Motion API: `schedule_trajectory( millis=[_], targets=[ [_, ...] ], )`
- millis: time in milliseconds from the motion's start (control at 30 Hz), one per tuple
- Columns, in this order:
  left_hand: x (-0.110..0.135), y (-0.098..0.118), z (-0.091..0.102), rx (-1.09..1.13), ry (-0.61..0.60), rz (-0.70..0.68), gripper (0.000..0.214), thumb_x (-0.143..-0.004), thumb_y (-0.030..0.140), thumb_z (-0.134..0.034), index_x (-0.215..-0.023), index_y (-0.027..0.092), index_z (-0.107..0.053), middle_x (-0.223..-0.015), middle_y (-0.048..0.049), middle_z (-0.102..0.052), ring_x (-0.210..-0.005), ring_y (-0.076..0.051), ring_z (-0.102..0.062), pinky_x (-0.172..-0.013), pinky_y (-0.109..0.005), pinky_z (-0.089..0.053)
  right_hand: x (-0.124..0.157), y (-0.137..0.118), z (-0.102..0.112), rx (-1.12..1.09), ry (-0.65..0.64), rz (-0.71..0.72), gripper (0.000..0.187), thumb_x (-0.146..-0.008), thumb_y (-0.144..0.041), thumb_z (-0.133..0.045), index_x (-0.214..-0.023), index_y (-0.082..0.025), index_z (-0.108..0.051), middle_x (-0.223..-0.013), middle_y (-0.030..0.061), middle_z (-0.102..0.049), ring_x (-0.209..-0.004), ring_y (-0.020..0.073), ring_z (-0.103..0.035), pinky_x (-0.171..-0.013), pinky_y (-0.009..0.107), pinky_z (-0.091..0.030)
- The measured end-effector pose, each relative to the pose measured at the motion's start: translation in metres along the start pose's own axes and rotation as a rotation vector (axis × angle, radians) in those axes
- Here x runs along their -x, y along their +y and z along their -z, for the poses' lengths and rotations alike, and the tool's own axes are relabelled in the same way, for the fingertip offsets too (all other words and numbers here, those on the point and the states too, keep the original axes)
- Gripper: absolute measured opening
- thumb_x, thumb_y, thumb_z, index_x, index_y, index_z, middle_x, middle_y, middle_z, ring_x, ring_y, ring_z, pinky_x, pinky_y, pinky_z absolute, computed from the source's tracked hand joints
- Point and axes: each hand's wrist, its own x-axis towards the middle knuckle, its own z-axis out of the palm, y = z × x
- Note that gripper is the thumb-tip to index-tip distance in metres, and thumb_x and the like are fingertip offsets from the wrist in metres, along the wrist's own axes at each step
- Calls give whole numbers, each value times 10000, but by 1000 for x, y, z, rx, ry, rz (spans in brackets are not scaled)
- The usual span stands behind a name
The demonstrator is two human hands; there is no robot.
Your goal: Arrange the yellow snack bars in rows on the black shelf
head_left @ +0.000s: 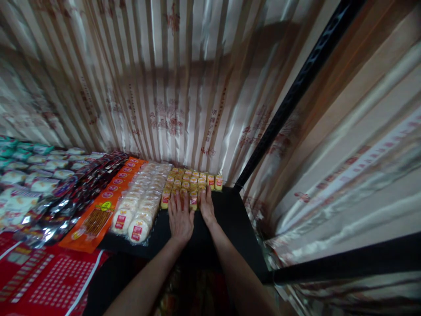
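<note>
Small yellow snack packets (186, 177) with red and white labels lie in rows on a black shelf (226, 210). My left hand (180, 217) rests flat on the front packets, its fingers stretched forward. At the right side of the rows, my right hand (206, 205) touches the packets with its fingers extended, close together. Neither hand grips anything that I can see. Part of the front rows is hidden under the fingers. Left of the yellow packets run two rows of round white crackers (140, 228) in clear wrappers.
Further left lie an orange snack bag (98, 215), dark shiny packets (62, 210), white packets (42, 182) and green packets (19, 151). A red printed sheet (49, 276) hangs at the front left. Black metal posts (296, 92) and a pleated, printed curtain (184, 87) enclose the shelf.
</note>
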Motion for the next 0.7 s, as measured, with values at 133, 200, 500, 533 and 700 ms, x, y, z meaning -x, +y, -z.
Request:
schedule_trajectory(
  millis=[133,200,500,533,700],
  targets=[
    [-4,-15,-15,-36,-27,-10,640,-833,282,-456,-1397,132,-194,-1481,-139,-152,-1366,-302,-52,-1075,-523,-197,-3,4,-16,62,44,53,742,-840,-600,-175,-1409,-123,-166,-1472,122,-196,-1356,213,-155,-1095,387,-129],
    [-4,-18,-21,-35,-26,-10,642,-842,280,-441,-1401,126,-168,-1483,-143,-135,-1366,-300,-41,-1074,-520,-204,-4,7,-23,88,67,70,726,-848,-580,-165,-1403,-112,-182,-1473,122,-193,-1360,209,-136,-1097,387,-127],
    [-4,-20,-24,-20,-17,-2,621,-865,320,-404,-1403,127,-161,-1480,-150,-135,-1367,-289,-41,-1074,-518,-209,-3,7,-26,89,84,41,691,-854,-551,-178,-1391,-118,-221,-1460,119,-234,-1347,214,-186,-1092,387,-150],
    [-4,-20,-24,-20,-8,12,630,-862,343,-407,-1399,112,-173,-1476,-164,-140,-1366,-297,-37,-1071,-527,-204,-3,7,-24,80,89,33,693,-854,-552,-175,-1392,-117,-216,-1464,121,-223,-1348,214,-185,-1090,386,-152],
    [-3,-21,-28,-11,18,55,662,-858,360,-401,-1378,11,-185,-1448,-233,-169,-1361,-317,-32,-1073,-536,-189,-3,10,-26,117,120,14,701,-857,-547,-138,-1396,-104,-205,-1464,126,-219,-1350,215,-177,-1089,386,-146]
  ],
)
